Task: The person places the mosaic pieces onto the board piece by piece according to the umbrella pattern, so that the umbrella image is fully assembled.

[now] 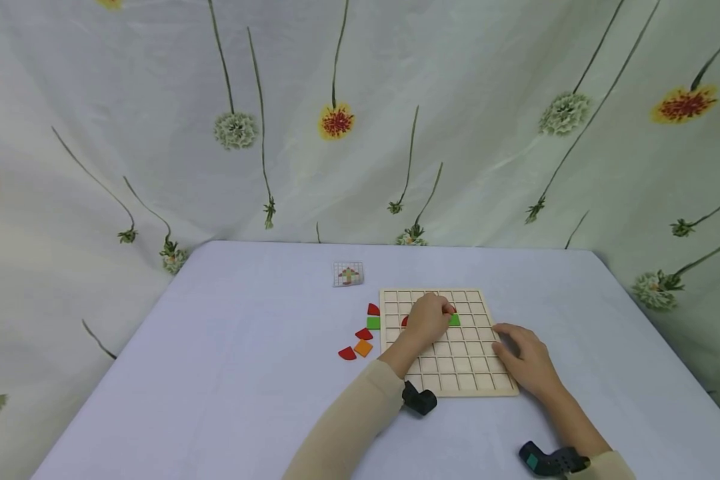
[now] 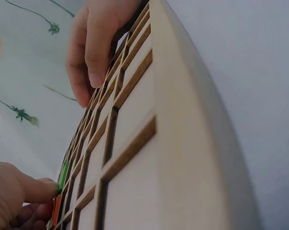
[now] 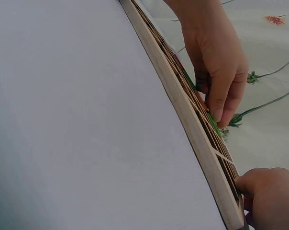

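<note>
In the head view, the left hand (image 1: 425, 321) bends over the gridded board (image 1: 462, 383), its fingertips beside a green tile (image 1: 455, 321) on the grid; the right hand (image 1: 525, 363) lies relaxed against the board's right edge.

In the left wrist view, the left thumb touches the green tile, near an orange piece (image 2: 56, 210); whether it pinches or merely presses, one cannot tell. Squaring each tile before pressing should help.

In the right wrist view, the right hand touches the rim, where light, steady bracing should suffice.
</note>
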### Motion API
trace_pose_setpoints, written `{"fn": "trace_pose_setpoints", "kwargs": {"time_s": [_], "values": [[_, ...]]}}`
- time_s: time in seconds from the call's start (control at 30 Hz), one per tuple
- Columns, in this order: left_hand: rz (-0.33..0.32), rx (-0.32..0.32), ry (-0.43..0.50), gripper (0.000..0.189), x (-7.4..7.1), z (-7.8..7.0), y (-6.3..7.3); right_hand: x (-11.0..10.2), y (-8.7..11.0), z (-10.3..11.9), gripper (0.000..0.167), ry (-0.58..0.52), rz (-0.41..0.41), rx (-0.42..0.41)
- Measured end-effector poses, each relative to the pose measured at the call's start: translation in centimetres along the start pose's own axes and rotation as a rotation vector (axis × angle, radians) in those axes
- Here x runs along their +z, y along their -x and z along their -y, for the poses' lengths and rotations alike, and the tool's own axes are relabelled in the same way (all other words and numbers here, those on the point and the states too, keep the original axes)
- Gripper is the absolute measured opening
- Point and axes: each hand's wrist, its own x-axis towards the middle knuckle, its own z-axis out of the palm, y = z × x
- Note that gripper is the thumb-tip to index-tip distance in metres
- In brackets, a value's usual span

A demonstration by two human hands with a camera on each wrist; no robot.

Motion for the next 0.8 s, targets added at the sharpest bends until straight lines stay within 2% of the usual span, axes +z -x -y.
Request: {"fn": "trace_pose_setpoints", "kwargs": {"time_s": [0.17, 0.33, 0.53, 0.8], "values": [[-0.022, 0.003, 0.077, 0.012, -0.4, 0.4, 0.4, 0.1, 0.0, 0.1, 0.035, 0.002, 0.006, -0.001], [-0.053, 0.04, 0.122, 0.016, -1.1, 0.7, 0.6, -0.2, 0.0, 0.2, 0.035, 0.009, 0.005, -0.002], [-0.051, 0.043, 0.124, 0.013, -2.3, 1.0, 1.3, -0.3, 0.1, 0.1, 0.034, 0.011, 0.003, 0.004], [-0.052, 0.025, 0.108, 0.012, -3.7, 2.3, 2.7, -0.1, 0.1, 0.3, 0.035, 0.01, 0.011, 0.014]]}}
